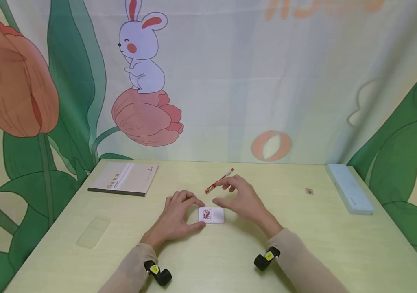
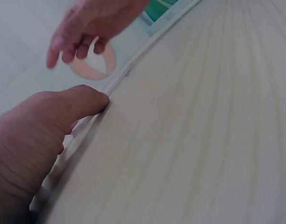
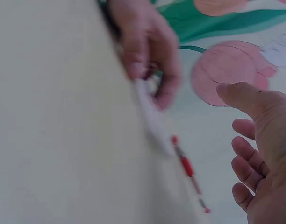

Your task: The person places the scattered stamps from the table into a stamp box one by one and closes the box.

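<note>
A small flat white rectangle with rounded corners (image 1: 217, 215) lies on the table, a little red-patterned square sticker (image 1: 206, 214) on its left half. My left hand (image 1: 176, 215) holds its left end, thumb at the near edge and index finger at the far edge. In the left wrist view the thumb of the left hand (image 2: 45, 121) shows at that edge. My right hand (image 1: 243, 199) hovers over the right end, thumb and fingers spread with nothing between them. The right wrist view shows the right hand (image 3: 269, 144) with its fingers apart, away from the white rectangle (image 3: 152, 119).
A red and white pen (image 1: 219, 181) lies just beyond the hands. At the back left is a notebook (image 1: 125, 178), with a clear rectangular case (image 1: 93, 232) nearer me. To the right are a tiny square sticker (image 1: 308, 191) and a light blue box (image 1: 350, 189). A printed curtain (image 1: 223, 101) hangs behind.
</note>
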A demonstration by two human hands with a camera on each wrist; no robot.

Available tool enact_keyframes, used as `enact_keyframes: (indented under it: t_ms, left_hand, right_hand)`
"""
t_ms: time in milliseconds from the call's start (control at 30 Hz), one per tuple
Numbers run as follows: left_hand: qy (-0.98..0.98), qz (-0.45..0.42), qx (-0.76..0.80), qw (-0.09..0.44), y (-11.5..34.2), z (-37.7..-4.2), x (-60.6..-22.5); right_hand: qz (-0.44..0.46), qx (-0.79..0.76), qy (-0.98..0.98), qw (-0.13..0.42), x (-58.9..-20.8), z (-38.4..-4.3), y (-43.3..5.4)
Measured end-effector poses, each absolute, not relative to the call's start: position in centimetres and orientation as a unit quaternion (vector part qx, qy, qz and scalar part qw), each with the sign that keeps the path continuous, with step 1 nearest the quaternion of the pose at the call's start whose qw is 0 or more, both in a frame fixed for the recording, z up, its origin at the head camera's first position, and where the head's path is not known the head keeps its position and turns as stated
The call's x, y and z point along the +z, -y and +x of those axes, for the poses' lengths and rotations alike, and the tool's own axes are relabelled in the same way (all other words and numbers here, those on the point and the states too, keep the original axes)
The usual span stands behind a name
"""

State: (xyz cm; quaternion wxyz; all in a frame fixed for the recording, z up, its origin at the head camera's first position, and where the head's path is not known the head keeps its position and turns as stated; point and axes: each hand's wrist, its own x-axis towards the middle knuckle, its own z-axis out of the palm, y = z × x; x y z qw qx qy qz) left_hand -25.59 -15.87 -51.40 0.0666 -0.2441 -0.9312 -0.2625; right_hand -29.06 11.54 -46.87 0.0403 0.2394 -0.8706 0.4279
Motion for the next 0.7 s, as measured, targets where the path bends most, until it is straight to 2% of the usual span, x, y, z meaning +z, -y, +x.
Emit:
enact_keyframes:
  t_ms: [333, 700]
  left_hand:
    - [0.931, -0.247, -0.259, 0.068, 15.8, -25.6, -51.2]
    - [0.933, -0.247, -0.256, 0.062, 15.8, -25.5, -51.2]
  right_hand:
    - [0.210, 0.488, 0.839, 0.120, -41.3, -30.9, -18.9]
    - [0.192, 0.507, 0.824, 0.166, -39.2, -30.9, -25.8]
